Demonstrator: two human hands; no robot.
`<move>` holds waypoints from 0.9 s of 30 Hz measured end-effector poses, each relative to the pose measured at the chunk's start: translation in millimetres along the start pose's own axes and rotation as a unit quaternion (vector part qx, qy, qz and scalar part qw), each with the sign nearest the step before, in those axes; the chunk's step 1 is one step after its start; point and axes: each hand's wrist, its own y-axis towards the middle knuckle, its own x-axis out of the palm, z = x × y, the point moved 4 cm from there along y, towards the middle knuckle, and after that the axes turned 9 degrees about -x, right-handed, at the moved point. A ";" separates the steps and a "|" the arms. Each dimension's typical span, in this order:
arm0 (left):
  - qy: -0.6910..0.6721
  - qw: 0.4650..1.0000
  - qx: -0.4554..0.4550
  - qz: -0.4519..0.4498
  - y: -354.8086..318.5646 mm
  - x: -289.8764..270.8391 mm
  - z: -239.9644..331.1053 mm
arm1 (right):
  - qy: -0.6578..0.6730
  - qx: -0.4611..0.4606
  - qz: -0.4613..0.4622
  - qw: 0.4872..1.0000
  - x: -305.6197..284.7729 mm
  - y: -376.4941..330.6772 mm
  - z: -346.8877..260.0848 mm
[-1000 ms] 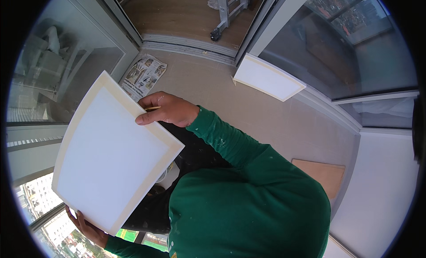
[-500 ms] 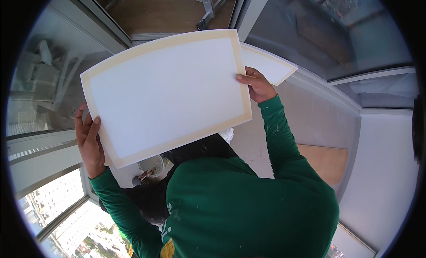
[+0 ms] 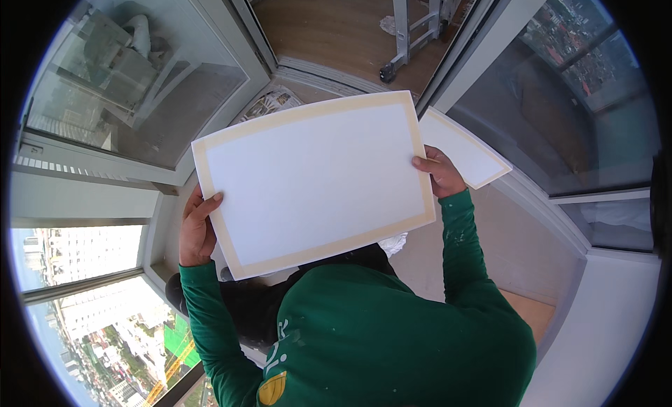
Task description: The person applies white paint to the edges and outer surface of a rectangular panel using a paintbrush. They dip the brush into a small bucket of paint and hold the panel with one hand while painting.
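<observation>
A white rectangular panel (image 3: 318,183) with a cream band along its edges is held up in front of my body, slightly tilted. My left hand (image 3: 199,228) grips its left edge, the thumb on the face and the fingers behind. On the opposite edge, my right hand (image 3: 442,172) pinches the panel the same way. Just beyond the right hand, a second white panel (image 3: 467,149) with a similar cream border lies partly hidden behind the first one.
A metal frame on castors (image 3: 413,39) stands past the doorway sill (image 3: 329,78). Glass panes flank me on both sides. Crumpled white plastic (image 3: 396,244) lies by my legs, a printed sheet (image 3: 271,102) near the sill, and a tan board (image 3: 530,312) at the right.
The held panel sits lower and further right in the view, which has itself shifted. A tub below the panel is now hidden. Both hands keep their grip.
</observation>
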 end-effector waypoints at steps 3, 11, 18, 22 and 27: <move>-0.005 0.998 0.023 0.051 -23.2 -35.6 -14.0 | -0.040 0.022 -0.059 0.997 36.7 40.8 6.9; -0.071 0.984 0.057 0.153 -55.0 -135.1 -21.6 | -0.137 0.011 -0.153 0.979 149.6 116.9 22.7; -0.096 0.981 0.031 0.166 -24.3 -178.5 -26.9 | -0.178 0.030 -0.129 0.975 187.2 175.2 35.9; -0.110 0.990 0.009 0.088 17.6 -167.5 -44.2 | -0.195 0.052 -0.085 0.976 158.5 174.4 50.0; -0.110 0.990 -0.018 0.082 43.0 -159.8 -67.0 | -0.199 0.071 -0.051 0.976 126.4 159.4 67.4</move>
